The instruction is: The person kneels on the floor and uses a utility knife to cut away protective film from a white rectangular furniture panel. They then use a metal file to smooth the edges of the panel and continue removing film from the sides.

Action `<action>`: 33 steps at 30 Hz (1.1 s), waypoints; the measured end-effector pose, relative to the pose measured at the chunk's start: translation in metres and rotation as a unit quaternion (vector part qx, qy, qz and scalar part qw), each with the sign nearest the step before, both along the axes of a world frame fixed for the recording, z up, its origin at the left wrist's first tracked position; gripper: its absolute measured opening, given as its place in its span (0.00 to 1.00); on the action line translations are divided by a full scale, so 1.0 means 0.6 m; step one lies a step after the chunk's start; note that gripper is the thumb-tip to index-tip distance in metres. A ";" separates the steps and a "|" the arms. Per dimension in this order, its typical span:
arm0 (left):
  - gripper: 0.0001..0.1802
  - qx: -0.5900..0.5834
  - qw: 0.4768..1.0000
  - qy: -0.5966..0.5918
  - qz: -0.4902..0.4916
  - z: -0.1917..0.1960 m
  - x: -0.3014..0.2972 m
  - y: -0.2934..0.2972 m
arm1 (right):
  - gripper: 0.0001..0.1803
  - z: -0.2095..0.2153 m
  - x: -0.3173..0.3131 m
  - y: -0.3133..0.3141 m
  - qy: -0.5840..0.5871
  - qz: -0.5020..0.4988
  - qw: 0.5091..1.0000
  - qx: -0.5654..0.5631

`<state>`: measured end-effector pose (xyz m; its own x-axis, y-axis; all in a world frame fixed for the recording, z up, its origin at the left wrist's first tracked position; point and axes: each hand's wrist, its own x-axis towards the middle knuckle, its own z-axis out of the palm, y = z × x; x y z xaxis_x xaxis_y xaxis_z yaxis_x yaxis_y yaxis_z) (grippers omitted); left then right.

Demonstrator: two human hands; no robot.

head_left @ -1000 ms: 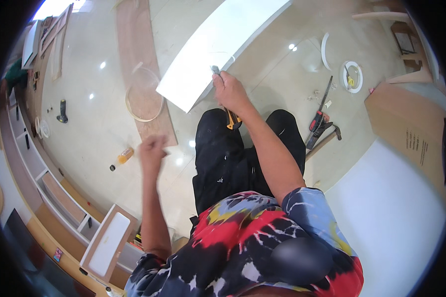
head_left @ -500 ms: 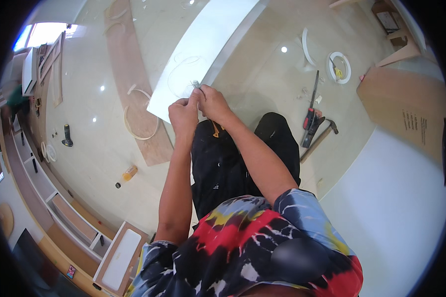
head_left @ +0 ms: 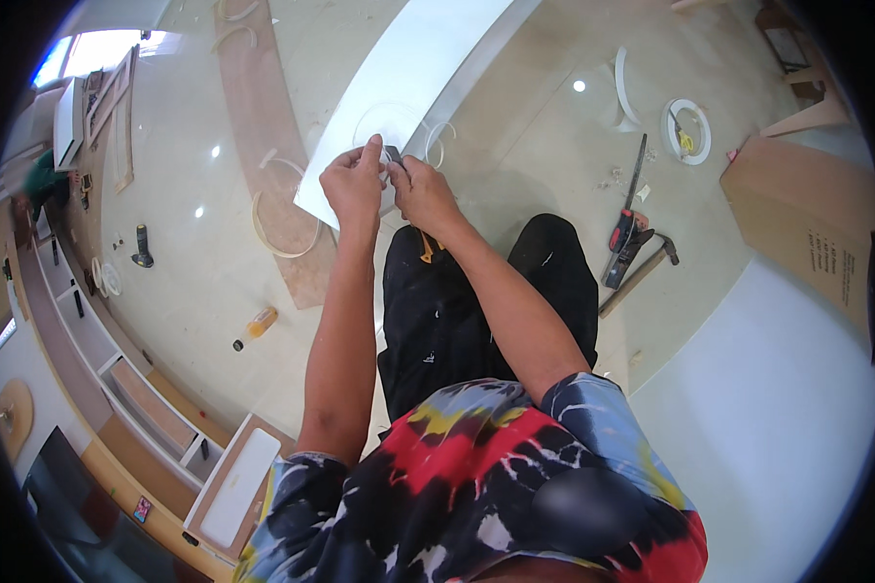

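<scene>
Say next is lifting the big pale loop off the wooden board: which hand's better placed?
Left, probably: the left hand is nearer the big pale loop, which lies to the person's left, while the right hand appears closed around an orange-handled tool. Whether the left hand grips anything is unclear.

My shirt [head_left: 457, 447] is splashed red, yellow, black and pale blue; my trousers [head_left: 433, 316] black; the panel [head_left: 413, 58] white.

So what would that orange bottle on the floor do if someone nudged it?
The bottle would probably roll, since it lies on its side and looks rounded. It may slide too, as the floor looks smooth and shiny. The orange inside looks like liquid, so it might feel fairly heavy.
</scene>
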<state>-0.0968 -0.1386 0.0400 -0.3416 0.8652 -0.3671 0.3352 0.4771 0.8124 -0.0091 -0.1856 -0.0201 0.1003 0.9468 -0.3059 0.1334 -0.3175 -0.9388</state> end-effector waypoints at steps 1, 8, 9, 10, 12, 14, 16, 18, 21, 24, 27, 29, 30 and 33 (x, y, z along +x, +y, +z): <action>0.20 0.007 1.000 -0.017 -0.020 -0.005 -0.005 0.005 | 0.17 0.002 -0.002 0.000 0.001 0.001 1.000 0.001; 0.10 0.081 0.968 0.178 -0.160 -0.011 -0.051 0.007 | 0.19 -0.008 0.004 0.000 0.024 0.009 0.998 -0.050; 0.09 0.098 0.956 0.211 -0.179 -0.012 -0.063 0.005 | 0.19 -0.001 0.008 -0.004 0.018 0.008 0.999 -0.050; 0.09 0.144 0.940 0.224 -0.211 -0.013 -0.075 0.008 | 0.19 0.006 0.012 -0.007 0.013 0.007 0.999 -0.051; 0.10 0.232 0.901 0.245 -0.274 -0.017 -0.092 0.012 | 0.20 0.016 0.016 -0.010 -0.006 0.014 0.999 -0.044; 0.10 0.251 0.894 0.233 -0.288 -0.025 -0.097 0.015 | 0.19 0.018 0.016 -0.016 -0.033 0.033 0.998 -0.030; 0.09 0.275 0.878 0.241 -0.310 -0.025 -0.099 0.025 | 0.19 0.022 0.013 -0.018 -0.044 0.029 0.998 -0.037; 0.08 0.295 0.853 0.265 -0.339 -0.028 -0.100 0.028 | 0.19 0.027 0.010 -0.020 -0.048 0.022 0.997 -0.048; 0.07 0.307 0.842 0.254 -0.363 -0.041 -0.107 0.041 | 0.19 0.022 0.010 -0.024 -0.048 0.018 0.997 -0.058; 0.06 0.306 0.844 0.248 -0.364 -0.044 -0.106 0.040 | 0.20 0.009 0.010 -0.027 -0.050 0.031 0.996 -0.064; 0.05 0.312 0.854 0.233 -0.344 -0.054 -0.110 0.037 | 0.20 0.045 0.008 -0.025 -0.021 0.029 0.994 -0.105; 0.05 0.310 0.854 0.233 -0.346 -0.055 -0.110 0.035 | 0.20 0.060 0.011 -0.024 0.009 0.023 0.991 -0.131; 0.04 0.309 0.855 0.232 -0.346 -0.056 -0.108 0.033 | 0.19 0.062 0.011 -0.023 0.005 0.022 0.991 -0.132; 0.04 0.313 0.854 0.239 -0.339 -0.055 -0.107 0.036 | 0.19 0.064 0.007 -0.019 0.003 0.023 0.990 -0.136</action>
<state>-0.1607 -0.1171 0.0071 0.3345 0.8993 0.2818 0.7274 -0.4365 0.5295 -0.0049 -0.1969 0.0183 0.0555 0.8324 -0.5514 0.1481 -0.5530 -0.8199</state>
